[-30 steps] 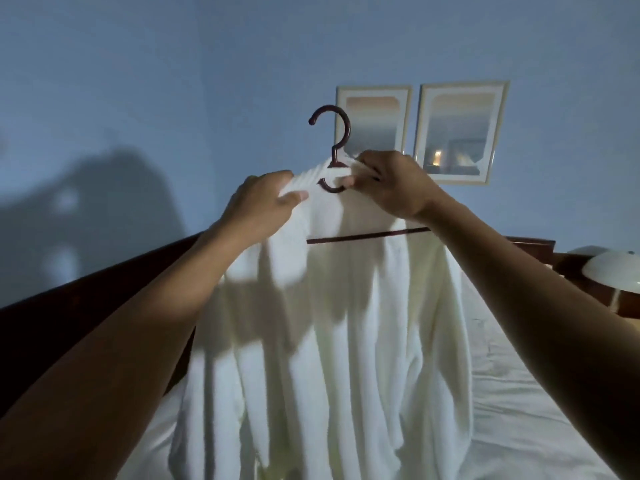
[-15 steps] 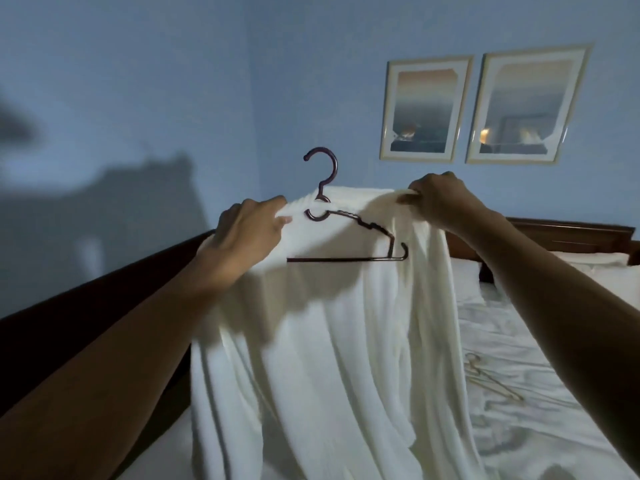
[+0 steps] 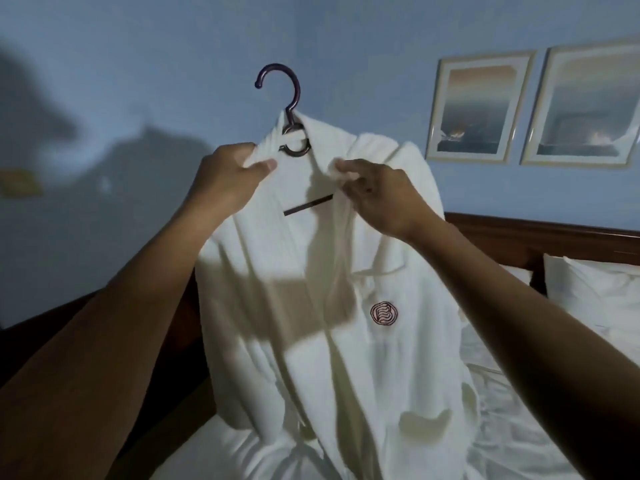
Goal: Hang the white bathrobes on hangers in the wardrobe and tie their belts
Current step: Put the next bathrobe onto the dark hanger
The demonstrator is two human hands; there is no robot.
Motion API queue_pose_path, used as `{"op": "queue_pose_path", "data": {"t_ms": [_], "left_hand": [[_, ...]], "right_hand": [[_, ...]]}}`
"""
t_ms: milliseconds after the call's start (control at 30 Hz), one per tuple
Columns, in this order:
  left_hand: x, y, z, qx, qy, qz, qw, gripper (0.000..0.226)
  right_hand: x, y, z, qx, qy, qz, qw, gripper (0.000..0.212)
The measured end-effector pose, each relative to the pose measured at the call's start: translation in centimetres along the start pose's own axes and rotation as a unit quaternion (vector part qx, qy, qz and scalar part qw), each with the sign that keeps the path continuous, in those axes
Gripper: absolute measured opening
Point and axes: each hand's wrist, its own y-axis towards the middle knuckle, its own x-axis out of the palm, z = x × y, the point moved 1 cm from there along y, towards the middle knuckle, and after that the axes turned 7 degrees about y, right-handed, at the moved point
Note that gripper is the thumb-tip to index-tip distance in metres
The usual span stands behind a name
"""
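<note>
A white bathrobe (image 3: pixel 332 306) hangs on a dark hanger (image 3: pixel 289 112), held up above the bed (image 3: pixel 519 427). The left hand (image 3: pixel 227 183) grips the robe's collar just left of the hanger's neck, and the right hand (image 3: pixel 377 195) pinches the opposite lapel just right of it. Below the right hand, an embroidered emblem (image 3: pixel 383 314) sits on the robe's chest.

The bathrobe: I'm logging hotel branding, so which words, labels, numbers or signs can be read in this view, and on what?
No readable words or numbers.
Round red stitched emblem on the bathrobe chest: wavy lines, any letter too blurred to read.
Hanger and framed pictures: no text visible.
</note>
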Motion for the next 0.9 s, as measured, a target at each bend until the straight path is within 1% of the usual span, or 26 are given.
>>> {"op": "queue_pose_path", "data": {"t_ms": [33, 67, 100, 133, 167, 200, 233, 267, 300, 367, 400, 467, 500, 567, 600, 633, 700, 733, 800, 833, 900], "left_hand": [[-1.0, -0.4, -0.9, -0.004, -0.004, -0.002, 1.0, 0.028], [-1.8, -0.8, -1.7, -0.007, -0.007, -0.007, 1.0, 0.028], [-2.5, -1.3, -2.3, -0.005, -0.007, -0.014, 1.0, 0.029], [-3.2, -1.7, -2.7, 0.001, -0.001, -0.022, 1.0, 0.029], [-3.9, -2.2, -3.0, 0.006, 0.007, -0.031, 0.999, 0.03], [-4.7, -2.5, -3.3, 0.012, 0.016, -0.034, 0.999, 0.03], [-5.5, -2.9, -3.6, 0.018, 0.028, -0.033, 0.999, 0.03], [-6.3, -3.1, -4.0, 0.024, 0.046, -0.028, 0.998, 0.03], [-7.2, -3.2, -4.4, 0.029, 0.077, -0.016, 0.996, 0.031], [-9.0, -3.2, -5.4, 0.04, 0.172, 0.036, 0.984, 0.033], [-9.9, -3.1, -5.9, 0.042, 0.217, 0.076, 0.972, 0.034], [-11.5, -3.4, -7.2, 0.034, 0.272, 0.163, 0.948, 0.04], [-11.9, -4.0, -7.9, 0.029, 0.309, 0.203, 0.929, 0.049], [-11.8, -5.8, -9.4, 0.013, 0.389, 0.26, 0.883, 0.074], [-11.7, -7.1, -10.2, 0.001, 0.403, 0.277, 0.872, 0.086], [-11.0, -8.1, -10.9, -0.017, 0.396, 0.28, 0.874, 0.096], [-10.5, -10.3, -13.2, -0.088, 0.381, 0.273, 0.879, 0.107], [-10.4, -11.4, -14.5, -0.127, 0.383, 0.269, 0.874, 0.11], [-11.4, -14.0, -17.1, -0.184, 0.392, 0.264, 0.862, 0.109], [-12.1, -15.5, -18.4, -0.206, 0.378, 0.273, 0.86, 0.106], [-14.4, -18.5, -20.4, -0.248, 0.314, 0.296, 0.867, 0.095]], "right_hand": [[-0.1, 0.4, -0.1, -0.035, -0.009, 0.05, 0.998, 0.03], [0.1, 0.9, -0.2, -0.069, -0.026, 0.097, 0.993, 0.033], [0.4, 1.3, -0.6, -0.092, -0.054, 0.113, 0.988, 0.042], [1.1, 1.8, -1.0, -0.111, -0.083, 0.106, 0.985, 0.053], [2.1, 2.4, -1.4, -0.125, -0.102, 0.08, 0.984, 0.06], [3.3, 2.9, -2.0, -0.135, -0.108, 0.048, 0.984, 0.059], [4.6, 3.3, -2.7, -0.137, -0.096, 0.022, 0.986, 0.051], [5.9, 3.8, -3.3, -0.133, -0.077, 0.008, 0.988, 0.044], [7.1, 4.2, -4.0, -0.131, -0.056, 0.006, 0.99, 0.041], [8.9, 5.1, -5.5, -0.134, -0.032, 0.015, 0.99, 0.041], [9.7, 5.7, -6.3, -0.137, -0.021, 0.02, 0.99, 0.04], [11.1, 7.2, -7.8, -0.144, 0.006, 0.027, 0.989, 0.038], [11.6, 8.0, -8.7, -0.143, 0.019, 0.029, 0.989, 0.038], [12.9, 9.6, -10.6, -0.148, 0.057, 0.026, 0.987, 0.04], [13.9, 10.4, -11.6, -0.156, 0.072, 0.022, 0.985, 0.04], [14.7, 10.9, -12.5, -0.16, 0.077, 0.016, 0.984, 0.04], [17.3, 11.7, -14.8, -0.172, 0.104, -0.01, 0.979, 0.04], [18.8, 12.0, -16.0, -0.182, 0.124, -0.027, 0.975, 0.04], [22.3, 11.9, -18.6, -0.202, 0.163, -0.067, 0.963, 0.038], [23.9, 11.6, -20.0, -0.212, 0.173, -0.084, 0.958, 0.037], [27.2, 10.7, -22.4, -0.231, 0.19, -0.104, 0.948, 0.036]]}}
